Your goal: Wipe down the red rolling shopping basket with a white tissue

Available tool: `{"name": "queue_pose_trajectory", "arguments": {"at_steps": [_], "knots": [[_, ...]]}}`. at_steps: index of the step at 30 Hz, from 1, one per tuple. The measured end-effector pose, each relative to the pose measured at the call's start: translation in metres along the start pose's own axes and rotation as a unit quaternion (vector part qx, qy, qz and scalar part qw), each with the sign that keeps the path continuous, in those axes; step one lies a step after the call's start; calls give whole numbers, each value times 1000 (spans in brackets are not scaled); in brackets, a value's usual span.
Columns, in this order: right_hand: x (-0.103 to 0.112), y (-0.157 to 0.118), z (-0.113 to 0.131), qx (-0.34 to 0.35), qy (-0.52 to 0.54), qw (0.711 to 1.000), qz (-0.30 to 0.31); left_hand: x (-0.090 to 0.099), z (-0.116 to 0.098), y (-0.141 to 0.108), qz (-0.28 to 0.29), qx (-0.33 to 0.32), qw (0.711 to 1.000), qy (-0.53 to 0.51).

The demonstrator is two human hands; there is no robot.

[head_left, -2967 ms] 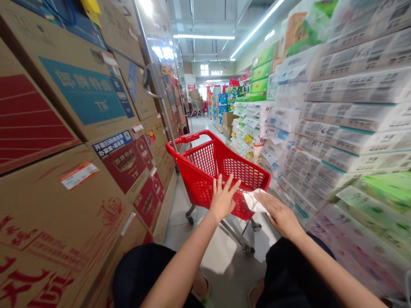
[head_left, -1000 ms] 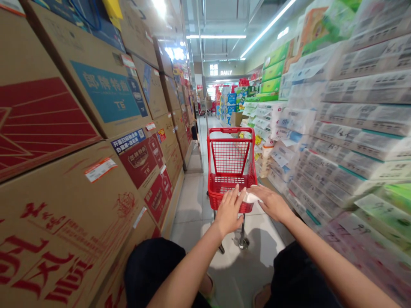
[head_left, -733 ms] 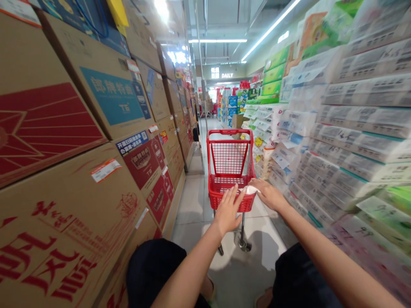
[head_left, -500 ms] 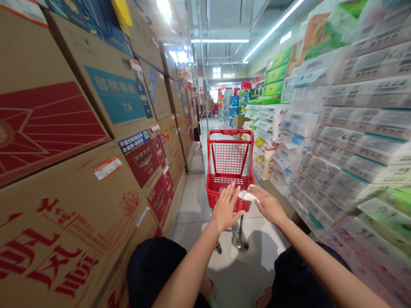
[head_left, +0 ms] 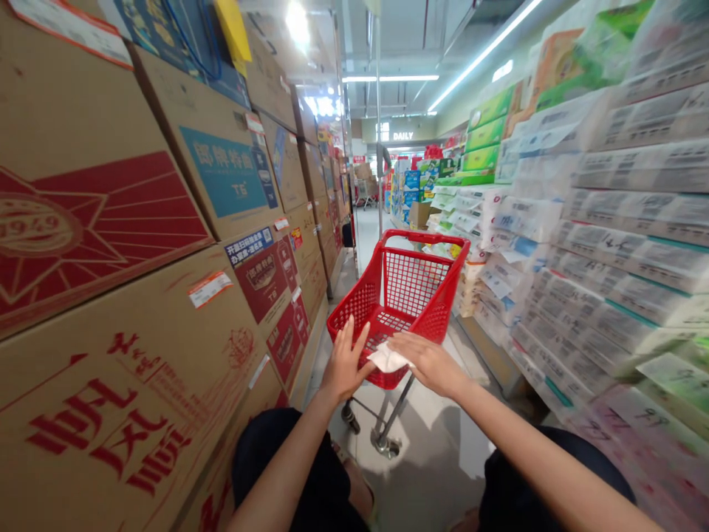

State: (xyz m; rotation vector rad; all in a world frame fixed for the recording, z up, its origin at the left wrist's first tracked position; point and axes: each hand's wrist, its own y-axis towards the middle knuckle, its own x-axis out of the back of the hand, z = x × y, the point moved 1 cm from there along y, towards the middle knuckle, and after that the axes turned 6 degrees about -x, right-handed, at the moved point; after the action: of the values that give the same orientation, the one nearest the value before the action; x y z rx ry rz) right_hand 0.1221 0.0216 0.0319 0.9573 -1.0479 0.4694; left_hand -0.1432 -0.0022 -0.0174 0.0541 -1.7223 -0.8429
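A red plastic shopping cart (head_left: 421, 284) with a grid back stands turned at an angle on the floor before me. My left hand (head_left: 344, 366) lies at the left of its near rim, fingers stretched and slightly apart, with nothing in it. At the right of that same rim, my right hand (head_left: 429, 362) presses a crumpled white cloth or tissue (head_left: 388, 357) against the edge. Part of the white piece is hidden under the right fingers. Below the basket show the metal legs and a caster (head_left: 386, 446).
Stacked cardboard cartons (head_left: 127, 369) wall the left side. White packs of tissue paper (head_left: 625, 199) with handwritten prices are piled on the right. Between them runs the tiled floor (head_left: 437, 473). My knees (head_left: 288, 458) are bent close behind the cart.
The cart has swung from facing straight ahead to an angle, its near end shifted left. Both hands moved left with it, and the white piece stays under the right hand.
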Motion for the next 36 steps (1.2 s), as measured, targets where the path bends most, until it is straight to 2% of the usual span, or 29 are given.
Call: {"name": "queue_pose_trajectory", "arguments": {"at_steps": [2,4,6,10,13,18,27,33,36], "knots": [[-1,13,-20,-21,-21,1000,-6,2,8,1,-9,36,999,15],[-6,23,-38,-45,-48,998,-17,-2,5,8,-20,54,998,33],[-13,31,-49,-57,-76,995,-28,-10,-8,19,-33,45,997,48],[-23,42,-54,-61,-107,992,-32,-27,-37,42,-34,33,997,58],[-14,50,-64,-69,-116,990,-30,-32,-44,49,-6,32,997,63],[16,53,-104,-109,-136,984,-38,-31,-40,49,28,19,998,56],[36,25,-139,-133,-181,973,-47,-23,-41,45,24,-4,997,68],[58,-17,-167,-158,-201,964,-78,-15,-34,38,9,-5,997,72],[60,-39,-173,-161,-203,961,-98,-17,-33,39,10,2,997,74]]}}
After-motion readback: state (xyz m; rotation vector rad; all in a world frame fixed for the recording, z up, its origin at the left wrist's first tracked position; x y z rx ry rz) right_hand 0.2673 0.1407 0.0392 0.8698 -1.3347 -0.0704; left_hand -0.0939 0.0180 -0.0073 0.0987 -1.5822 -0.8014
